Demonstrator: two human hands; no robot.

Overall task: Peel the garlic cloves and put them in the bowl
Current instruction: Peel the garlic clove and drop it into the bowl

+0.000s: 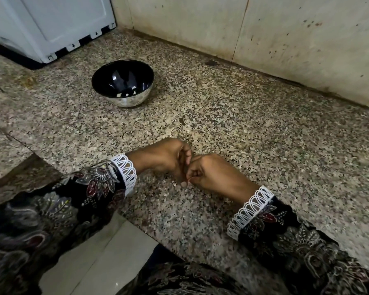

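**Two hands working together over a speckled granite desk**

Lower centre of the frame: the left hand [165,159] and the right hand [209,173] meet fingertip to fingertip just above the desk [264,135], both with fingers curled inward; what they pinch between them is hidden by the fingers, so the thing held cannot be told; a pale sliver shows at the lowest point where the two hands touch. Both wrists carry dark floral sleeves [94,188] edged with white lace cuffs. Upper centre-left: a steel bowl [124,99] with a dark inner face stands upright on the desk, well apart from the hands; a few pale garlic cloves [126,94] lie at its bottom. Upper left corner: a white appliance [51,26] stands on the desk; a stained wall [285,39] closes the upper right.
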